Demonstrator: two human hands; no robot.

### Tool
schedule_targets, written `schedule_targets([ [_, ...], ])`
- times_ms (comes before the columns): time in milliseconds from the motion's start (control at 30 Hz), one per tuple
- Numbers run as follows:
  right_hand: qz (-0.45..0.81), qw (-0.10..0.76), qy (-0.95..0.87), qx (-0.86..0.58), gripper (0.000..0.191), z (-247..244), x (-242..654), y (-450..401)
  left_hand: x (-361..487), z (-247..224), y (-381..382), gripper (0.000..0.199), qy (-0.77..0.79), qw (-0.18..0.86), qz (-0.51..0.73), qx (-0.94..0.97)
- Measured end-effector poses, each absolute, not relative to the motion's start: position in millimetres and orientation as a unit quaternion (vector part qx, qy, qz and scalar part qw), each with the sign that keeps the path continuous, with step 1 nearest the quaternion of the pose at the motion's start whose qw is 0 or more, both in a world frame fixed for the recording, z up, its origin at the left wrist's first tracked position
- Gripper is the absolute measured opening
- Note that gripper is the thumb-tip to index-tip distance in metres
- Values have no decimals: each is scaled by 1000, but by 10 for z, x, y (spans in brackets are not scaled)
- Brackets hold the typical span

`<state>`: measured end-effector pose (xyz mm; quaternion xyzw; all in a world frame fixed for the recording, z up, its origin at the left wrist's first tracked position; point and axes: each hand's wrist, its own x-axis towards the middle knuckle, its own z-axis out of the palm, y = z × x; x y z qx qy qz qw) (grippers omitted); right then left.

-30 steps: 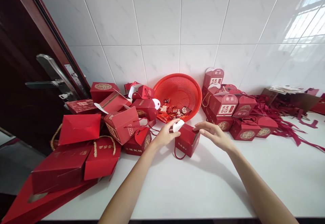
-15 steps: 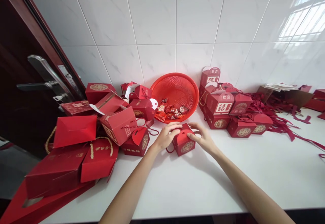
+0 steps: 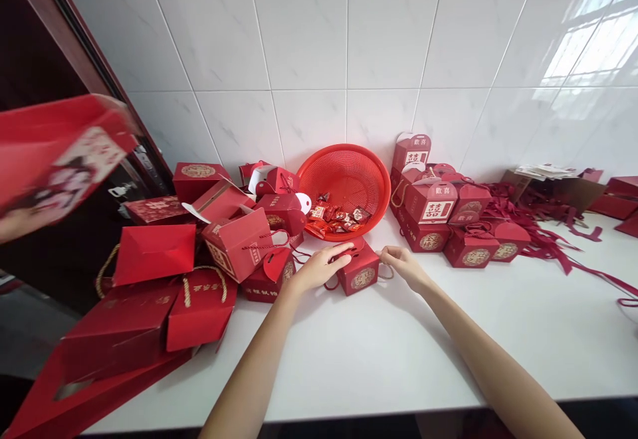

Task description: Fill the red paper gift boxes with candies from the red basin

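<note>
A small red box with a gold round emblem stands on the white table, its top flaps folded over. My left hand rests on the box's left top edge, fingers stretched over the lid. Just off the right side, my right hand has its fingers pinched together at a cord loop that hangs from the box. Behind the box leans a red plastic basket with wrapped candies in its lower part.
Several red boxes are heaped on the left. More boxes are stacked on the right, beside tangled dark-red ribbons. At the far left, another person's hand holds a blurred red bag up before the door.
My right hand has moved off the lid to the cord at the box's right. The box's top lies flatter. Another person's hand with a red bag has come in at the left.
</note>
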<state>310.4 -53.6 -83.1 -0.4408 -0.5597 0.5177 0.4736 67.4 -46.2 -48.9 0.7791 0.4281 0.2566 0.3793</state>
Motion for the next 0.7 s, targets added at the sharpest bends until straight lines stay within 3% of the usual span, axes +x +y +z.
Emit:
schedule_targets([
  [300, 569, 500, -516, -400, 48, -662, 3036, -543, 564, -527, -361, 57, 430, 369, 266, 780],
  [533, 579, 359, -571, -458, 44, -617, 3283, -561, 564, -569, -317, 51, 398, 445, 284, 750],
  [700, 546, 310, -604, -490, 32, -614, 3291, -568, 583, -535, -351, 45, 372, 458, 282, 756],
])
